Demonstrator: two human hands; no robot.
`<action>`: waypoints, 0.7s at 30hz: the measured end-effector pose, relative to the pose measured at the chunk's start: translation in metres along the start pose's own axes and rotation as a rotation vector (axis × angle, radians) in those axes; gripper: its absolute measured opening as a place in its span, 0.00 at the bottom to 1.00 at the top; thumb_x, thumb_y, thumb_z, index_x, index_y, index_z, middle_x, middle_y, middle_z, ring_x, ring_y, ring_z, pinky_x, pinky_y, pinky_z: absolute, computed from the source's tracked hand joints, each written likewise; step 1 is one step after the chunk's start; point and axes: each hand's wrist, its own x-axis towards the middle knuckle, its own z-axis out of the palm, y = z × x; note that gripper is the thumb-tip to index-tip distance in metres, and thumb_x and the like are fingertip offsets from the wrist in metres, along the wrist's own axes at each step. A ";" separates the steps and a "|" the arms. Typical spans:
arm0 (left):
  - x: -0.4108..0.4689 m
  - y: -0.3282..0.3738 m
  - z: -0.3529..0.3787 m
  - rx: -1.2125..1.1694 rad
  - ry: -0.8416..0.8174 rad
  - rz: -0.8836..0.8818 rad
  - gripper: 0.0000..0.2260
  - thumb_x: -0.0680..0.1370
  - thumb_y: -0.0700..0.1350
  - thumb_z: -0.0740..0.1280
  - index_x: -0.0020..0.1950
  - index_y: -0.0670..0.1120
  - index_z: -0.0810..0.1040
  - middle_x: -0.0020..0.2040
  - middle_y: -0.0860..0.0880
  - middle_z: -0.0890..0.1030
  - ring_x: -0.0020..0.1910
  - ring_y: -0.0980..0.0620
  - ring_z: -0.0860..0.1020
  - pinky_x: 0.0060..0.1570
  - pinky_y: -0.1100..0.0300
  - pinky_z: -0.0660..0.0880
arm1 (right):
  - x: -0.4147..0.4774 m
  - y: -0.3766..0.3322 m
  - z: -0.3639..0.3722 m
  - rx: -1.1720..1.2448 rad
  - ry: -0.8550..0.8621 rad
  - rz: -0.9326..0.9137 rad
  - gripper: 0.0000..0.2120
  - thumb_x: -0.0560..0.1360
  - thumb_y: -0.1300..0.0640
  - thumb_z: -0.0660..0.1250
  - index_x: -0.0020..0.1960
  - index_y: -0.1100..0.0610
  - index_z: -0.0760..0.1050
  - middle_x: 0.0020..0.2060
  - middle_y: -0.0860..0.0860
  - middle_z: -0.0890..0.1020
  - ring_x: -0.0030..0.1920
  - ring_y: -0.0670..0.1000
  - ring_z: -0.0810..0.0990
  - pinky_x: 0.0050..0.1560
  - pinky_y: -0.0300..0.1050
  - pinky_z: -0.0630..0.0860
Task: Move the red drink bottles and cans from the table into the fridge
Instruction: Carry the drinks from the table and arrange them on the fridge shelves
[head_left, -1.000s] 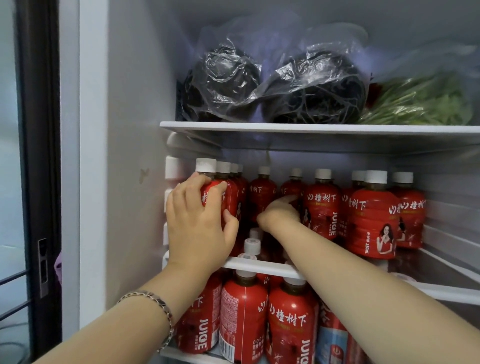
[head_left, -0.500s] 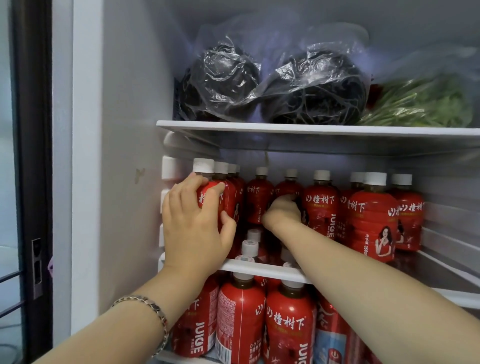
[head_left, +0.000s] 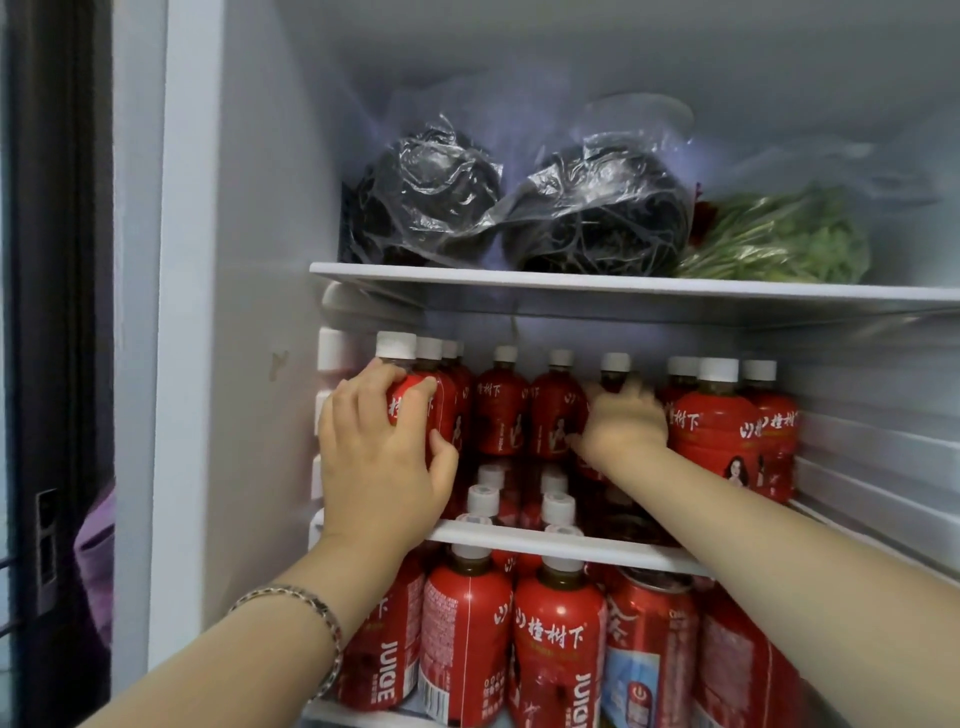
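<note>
Your left hand (head_left: 384, 457) gripped the front-left bottle (head_left: 396, 347) on the middle shelf (head_left: 519, 536) of the fridge (head_left: 260, 208). Your right hand (head_left: 623, 423), blurred, touched a back bottle (head_left: 615, 370), grip unclear. Shelves looked nearly full; anything left on the table was unseen.

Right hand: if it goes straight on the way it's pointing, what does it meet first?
The right hand points back into the middle shelf; first in line is the white-capped red bottle just ahead of it. The hand is blurred, so contact is unclear.
</note>
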 end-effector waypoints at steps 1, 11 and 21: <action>0.000 0.000 0.000 0.003 -0.001 0.003 0.19 0.71 0.44 0.58 0.55 0.37 0.79 0.56 0.35 0.75 0.54 0.33 0.75 0.57 0.39 0.70 | -0.002 -0.001 -0.001 0.037 -0.017 -0.015 0.30 0.75 0.48 0.66 0.74 0.48 0.59 0.71 0.62 0.57 0.69 0.62 0.62 0.67 0.50 0.63; -0.001 -0.001 0.001 -0.013 0.006 -0.002 0.18 0.70 0.44 0.59 0.55 0.38 0.79 0.56 0.36 0.75 0.56 0.34 0.74 0.57 0.38 0.70 | -0.016 -0.047 -0.008 0.466 -0.124 -0.427 0.39 0.70 0.53 0.72 0.75 0.43 0.55 0.73 0.60 0.59 0.70 0.58 0.65 0.66 0.43 0.65; 0.001 -0.002 0.001 0.018 -0.002 0.015 0.17 0.67 0.40 0.66 0.54 0.37 0.80 0.55 0.34 0.76 0.55 0.33 0.75 0.59 0.39 0.68 | -0.009 -0.063 0.003 0.264 -0.216 -0.318 0.41 0.76 0.58 0.66 0.76 0.42 0.41 0.76 0.56 0.39 0.73 0.61 0.59 0.68 0.58 0.66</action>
